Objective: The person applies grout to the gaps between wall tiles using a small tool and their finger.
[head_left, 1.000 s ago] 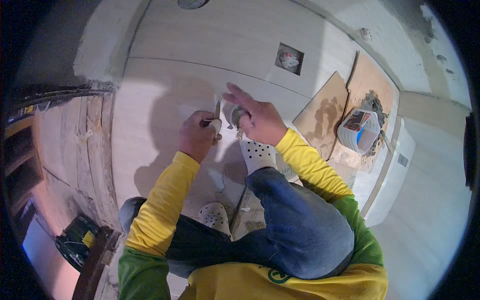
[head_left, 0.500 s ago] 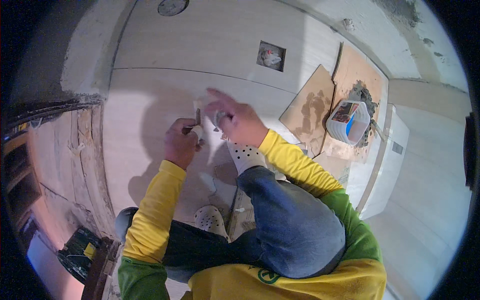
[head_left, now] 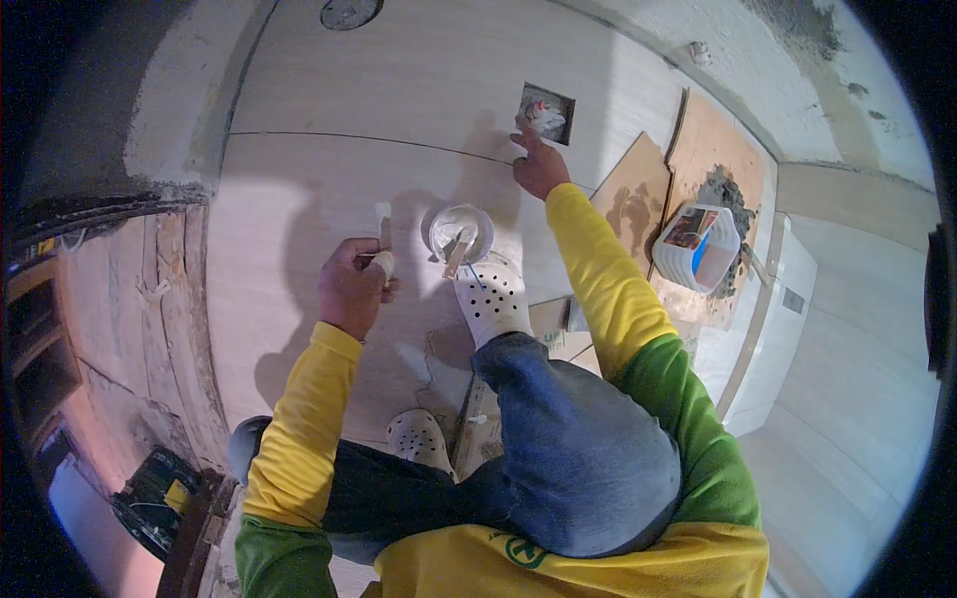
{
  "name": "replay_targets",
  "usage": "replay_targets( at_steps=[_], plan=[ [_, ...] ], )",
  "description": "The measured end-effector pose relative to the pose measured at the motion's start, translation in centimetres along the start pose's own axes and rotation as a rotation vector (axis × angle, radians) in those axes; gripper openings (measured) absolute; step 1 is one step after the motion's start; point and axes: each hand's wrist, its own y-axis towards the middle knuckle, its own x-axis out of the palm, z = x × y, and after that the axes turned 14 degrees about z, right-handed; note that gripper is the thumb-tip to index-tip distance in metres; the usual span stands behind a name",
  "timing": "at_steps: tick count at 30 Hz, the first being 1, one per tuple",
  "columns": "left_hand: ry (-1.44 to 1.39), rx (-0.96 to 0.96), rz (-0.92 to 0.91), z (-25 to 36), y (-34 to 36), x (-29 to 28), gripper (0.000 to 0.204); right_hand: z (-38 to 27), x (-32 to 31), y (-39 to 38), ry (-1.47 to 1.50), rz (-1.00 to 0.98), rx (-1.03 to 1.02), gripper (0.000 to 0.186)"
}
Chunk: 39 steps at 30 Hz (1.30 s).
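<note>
My left hand (head_left: 351, 287) is closed around a narrow flat spatula (head_left: 386, 231) with a white tip. A small white piece (head_left: 384, 263) also shows at its fingers; what it is I cannot make out. My right hand (head_left: 539, 167) is stretched forward, fingers extended and apart, at the near edge of a square opening (head_left: 558, 131) in the tiled floor. Crumpled white material with a red spot (head_left: 543, 114) fills part of that opening. Between my hands stands a small round tub (head_left: 482, 237) of whitish paste. A tool with a wooden handle (head_left: 456, 263) leans in it.
My white perforated clog (head_left: 488, 304) is close beside the tub. At the right, a white rectangular bucket (head_left: 681, 264) stands on cardboard (head_left: 733, 135) smeared with grey mortar (head_left: 720, 187). A round floor cutout (head_left: 349, 12) lies far ahead; a rough wall edge (head_left: 189, 329) runs along the left.
My right hand has moved forward and right, from beside my left hand to the square opening, uncovering the tub. My left hand has shifted slightly left, still gripping the spatula.
</note>
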Motion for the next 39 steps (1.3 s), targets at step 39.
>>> replay_targets(
  at_steps=[39],
  plan=[
    [0.023,0.017,0.019,0.7,0.2,-0.6,0.023,2.8,-2.7,-1.0,0.093,0.128,0.135,0.072]
  ],
)
